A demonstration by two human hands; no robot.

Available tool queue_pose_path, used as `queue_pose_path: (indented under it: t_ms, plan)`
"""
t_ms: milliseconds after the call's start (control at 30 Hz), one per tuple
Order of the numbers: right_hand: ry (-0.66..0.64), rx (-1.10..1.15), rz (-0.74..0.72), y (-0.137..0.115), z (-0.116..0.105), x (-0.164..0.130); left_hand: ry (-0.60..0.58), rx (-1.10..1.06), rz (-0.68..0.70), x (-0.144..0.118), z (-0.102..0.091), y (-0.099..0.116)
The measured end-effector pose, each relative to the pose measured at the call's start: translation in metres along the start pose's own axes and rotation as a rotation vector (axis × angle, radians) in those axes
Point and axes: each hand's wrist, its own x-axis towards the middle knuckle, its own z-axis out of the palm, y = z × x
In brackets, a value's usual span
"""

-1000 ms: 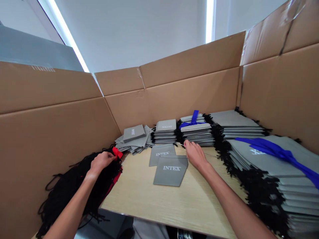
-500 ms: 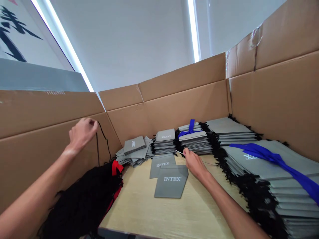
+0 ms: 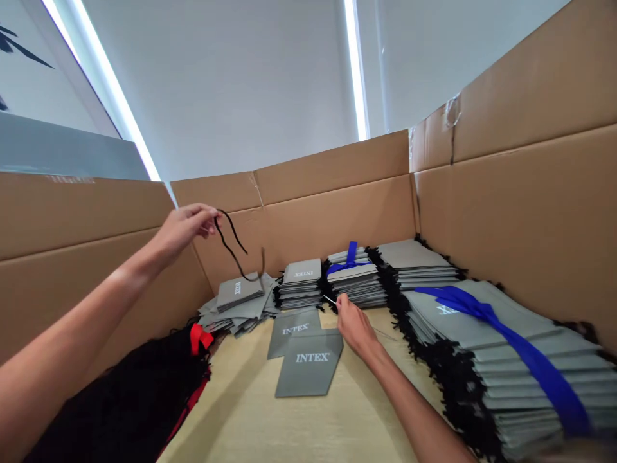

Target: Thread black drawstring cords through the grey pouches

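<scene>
My left hand (image 3: 182, 226) is raised in the air at the left and pinches one black cord (image 3: 235, 249), which swings free below it. My right hand (image 3: 353, 325) rests on the wooden table (image 3: 337, 424) beside two flat grey pouches printed INTEX (image 3: 308, 370); it pinches a thin metal needle-like tool (image 3: 330, 299) that points up and left. A big bundle of black cords (image 3: 130, 405) tied with a red band (image 3: 198, 337) lies at the lower left.
Stacks of grey pouches with black cords (image 3: 301, 283) line the back and right, two tied with blue ribbon (image 3: 501, 328). A loose pile of pouches (image 3: 238, 302) sits at back left. Tall cardboard walls (image 3: 318, 212) enclose the table on three sides.
My left hand pulled a single black cord out of the bundle and lifted it up and to the right. My right hand stayed by the pouches. The view tilted upward.
</scene>
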Motion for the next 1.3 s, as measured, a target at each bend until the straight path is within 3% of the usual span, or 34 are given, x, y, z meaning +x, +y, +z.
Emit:
queue_pose_path:
  t_ms: [133, 267, 367, 433, 500, 600, 700, 767, 867, 933, 1033, 1167, 1300]
  plan:
    - [0.03, -0.019, 0.065, -0.004, 0.0, -0.003, -0.293, -0.117, -0.064, -0.057, 0.063, -0.035]
    - [-0.006, -0.043, 0.079, -0.002, 0.002, -0.003, -0.495, -0.062, -0.257, -0.121, 0.113, -0.095]
    - [-0.02, -0.039, 0.073, 0.001, 0.001, -0.003, -0.717, 0.071, -0.313, -0.155, 0.13, -0.143]
    - [-0.042, -0.049, 0.068, 0.002, 0.0, -0.003, -0.736, 0.18, -0.225, -0.171, 0.134, -0.166]
    - [-0.066, -0.061, 0.058, 0.002, -0.001, -0.003, -0.683, 0.229, -0.139, -0.181, 0.136, -0.18]
    - [-0.078, -0.066, 0.041, 0.001, -0.001, -0.004, -0.573, 0.271, 0.005, -0.187, 0.142, -0.183]
    - [-0.082, -0.071, 0.044, -0.001, 0.002, -0.006, -0.484, 0.326, 0.188, -0.185, 0.154, -0.171]
    - [-0.095, -0.07, 0.041, -0.001, 0.004, -0.007, -0.548, 0.299, 0.276, -0.182, 0.165, -0.163]
    - [-0.104, -0.056, 0.001, 0.0, 0.006, -0.008, -0.764, 0.192, 0.318, -0.176, 0.182, -0.159]
    - [-0.102, -0.039, -0.038, 0.002, 0.008, -0.008, -0.866, 0.121, 0.28, -0.172, 0.192, -0.16]
    - [-0.089, 0.021, -0.109, 0.002, 0.012, -0.008, -0.885, 0.024, 0.18, -0.167, 0.206, -0.16]
    - [-0.058, 0.125, -0.211, -0.001, 0.018, -0.01, -0.688, -0.183, 0.007, -0.168, 0.227, -0.149]
    - [-0.059, 0.122, -0.211, -0.006, 0.02, -0.012, -0.467, -0.483, -0.193, -0.178, 0.254, -0.14]
